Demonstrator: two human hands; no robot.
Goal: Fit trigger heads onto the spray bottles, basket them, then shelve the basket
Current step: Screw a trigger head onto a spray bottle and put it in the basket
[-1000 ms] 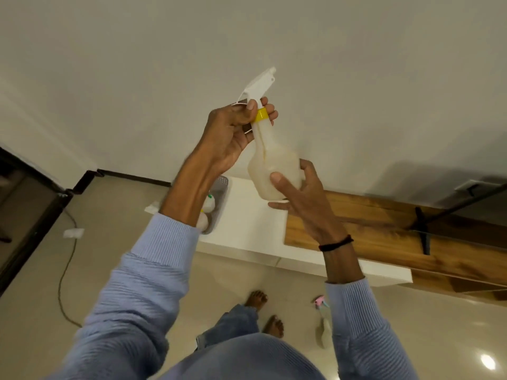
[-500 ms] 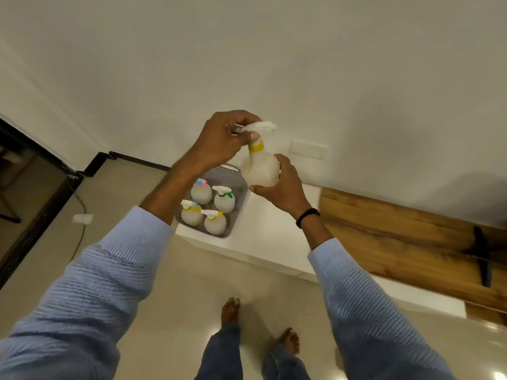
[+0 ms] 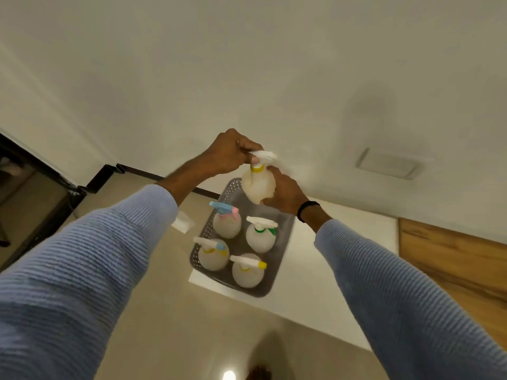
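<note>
A translucent white spray bottle (image 3: 257, 185) with a yellow collar hangs upright over the far end of a grey perforated basket (image 3: 285, 237). My left hand (image 3: 233, 154) grips its white trigger head (image 3: 264, 154) from above. My right hand (image 3: 285, 192) holds the bottle's body from the right side and below. Inside the basket stand several capped bottles: one with a blue and pink head (image 3: 226, 219), one with a green collar (image 3: 260, 234), two with yellow trim (image 3: 212, 253) (image 3: 248, 270).
The basket sits at the left end of a white ledge (image 3: 323, 270) against the wall. A wooden shelf (image 3: 452, 261) runs on to the right. A wall plate (image 3: 389, 165) is mounted above. Beige floor lies below, with a dark door frame (image 3: 41, 171) at left.
My view tilted down and both hands lowered the yellow-collared bottle from in front of the wall to just above the basket. The basket's bottles came into view.
</note>
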